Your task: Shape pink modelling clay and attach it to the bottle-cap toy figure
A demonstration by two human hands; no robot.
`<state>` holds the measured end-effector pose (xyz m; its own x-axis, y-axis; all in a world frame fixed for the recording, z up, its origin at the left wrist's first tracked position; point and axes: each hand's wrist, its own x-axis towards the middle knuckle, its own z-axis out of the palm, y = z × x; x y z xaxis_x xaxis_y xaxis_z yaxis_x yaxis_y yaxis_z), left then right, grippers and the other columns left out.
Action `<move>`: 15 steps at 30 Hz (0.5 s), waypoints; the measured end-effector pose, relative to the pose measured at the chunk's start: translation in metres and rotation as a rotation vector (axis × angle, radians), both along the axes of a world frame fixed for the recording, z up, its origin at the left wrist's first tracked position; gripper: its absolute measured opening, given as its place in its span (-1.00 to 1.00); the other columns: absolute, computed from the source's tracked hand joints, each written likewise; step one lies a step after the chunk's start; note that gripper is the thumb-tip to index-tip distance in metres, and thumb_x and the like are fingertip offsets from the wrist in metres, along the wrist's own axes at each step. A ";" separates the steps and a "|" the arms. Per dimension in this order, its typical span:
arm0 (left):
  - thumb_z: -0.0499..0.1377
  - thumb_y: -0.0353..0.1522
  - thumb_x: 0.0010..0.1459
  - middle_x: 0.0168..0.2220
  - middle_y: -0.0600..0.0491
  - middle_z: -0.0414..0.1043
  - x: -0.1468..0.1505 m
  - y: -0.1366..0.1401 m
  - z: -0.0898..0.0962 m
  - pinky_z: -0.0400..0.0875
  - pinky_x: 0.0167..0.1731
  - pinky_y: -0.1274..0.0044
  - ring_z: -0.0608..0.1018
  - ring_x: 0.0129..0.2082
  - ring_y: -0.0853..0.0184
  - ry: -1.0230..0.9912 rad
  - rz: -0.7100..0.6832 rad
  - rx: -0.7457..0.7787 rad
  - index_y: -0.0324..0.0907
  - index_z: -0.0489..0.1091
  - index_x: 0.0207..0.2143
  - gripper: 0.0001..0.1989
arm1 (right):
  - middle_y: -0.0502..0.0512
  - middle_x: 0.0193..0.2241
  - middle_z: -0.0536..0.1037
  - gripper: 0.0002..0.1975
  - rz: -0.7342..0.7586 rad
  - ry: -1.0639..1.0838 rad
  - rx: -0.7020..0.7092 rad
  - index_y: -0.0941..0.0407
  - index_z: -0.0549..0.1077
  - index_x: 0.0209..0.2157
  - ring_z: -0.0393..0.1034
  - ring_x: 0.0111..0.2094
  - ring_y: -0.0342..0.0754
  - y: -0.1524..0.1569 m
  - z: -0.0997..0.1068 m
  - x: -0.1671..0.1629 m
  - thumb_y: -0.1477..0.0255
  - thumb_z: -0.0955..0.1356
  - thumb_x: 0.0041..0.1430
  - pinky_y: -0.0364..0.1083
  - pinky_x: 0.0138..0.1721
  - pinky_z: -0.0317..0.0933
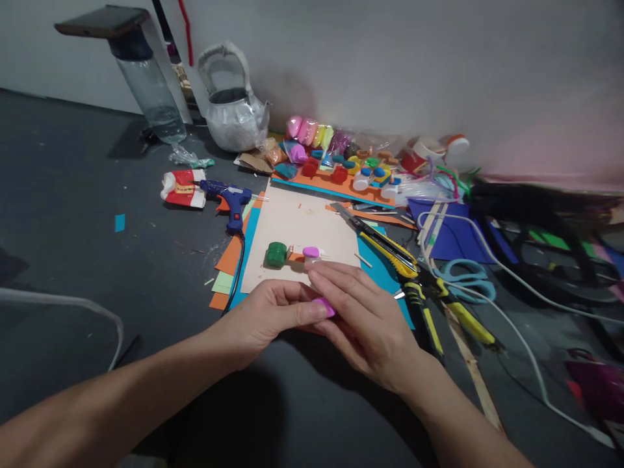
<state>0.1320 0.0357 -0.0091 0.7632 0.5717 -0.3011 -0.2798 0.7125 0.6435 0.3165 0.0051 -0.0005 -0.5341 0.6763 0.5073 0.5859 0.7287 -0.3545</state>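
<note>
A small lump of purple modelling clay (325, 307) is held between my two hands, low over the front of the papers. My left hand (273, 312) pinches it with thumb and fingers. On its other side my right hand (368, 318) is closed against it, fingers together and slanting over the top. Just beyond my fingertips, a second purple clay piece (311, 251) sits on a small part with an orange strip, partly hidden by my right hand. Beside it stands a green bottle-cap-like round (276, 254) on the cream sheet (292, 214).
A hot glue gun (234, 201) lies left of the sheet. To the right are a yellow utility knife (390, 247), pliers (463, 312) and blue scissors (468, 279). Small clay-topped models (341, 170) line the back near a kettle (236, 117) and a water bottle (151, 91).
</note>
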 end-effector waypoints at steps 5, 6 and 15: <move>0.37 -0.33 0.08 -0.42 0.04 0.62 0.000 -0.001 -0.003 0.42 -0.18 0.58 0.62 -0.34 0.41 0.068 0.049 -0.006 -0.28 0.57 -0.35 -0.83 | 0.43 0.20 0.37 -0.38 -0.039 -0.059 0.017 0.28 0.08 0.32 0.18 0.30 0.12 -0.001 -0.003 -0.005 0.44 0.31 0.32 0.17 0.20 0.26; 0.38 -0.32 0.08 -0.42 0.04 0.62 0.000 -0.002 -0.003 0.41 -0.19 0.59 0.62 -0.34 0.41 0.077 0.051 -0.012 -0.28 0.56 -0.35 -0.83 | 0.45 0.22 0.34 -0.36 -0.046 -0.060 0.013 0.28 0.04 0.34 0.15 0.31 0.13 -0.002 -0.004 -0.006 0.43 0.31 0.32 0.17 0.21 0.25; 0.40 -0.31 0.04 -0.45 0.06 0.61 0.000 -0.002 0.001 0.39 -0.25 0.60 0.59 -0.39 0.43 0.052 0.072 -0.041 -0.26 0.54 -0.42 -0.82 | 0.47 0.30 0.23 -0.28 -0.096 -0.086 0.000 0.24 -0.18 0.40 0.07 0.35 0.16 -0.004 -0.008 -0.008 0.38 0.25 0.37 0.25 0.23 0.19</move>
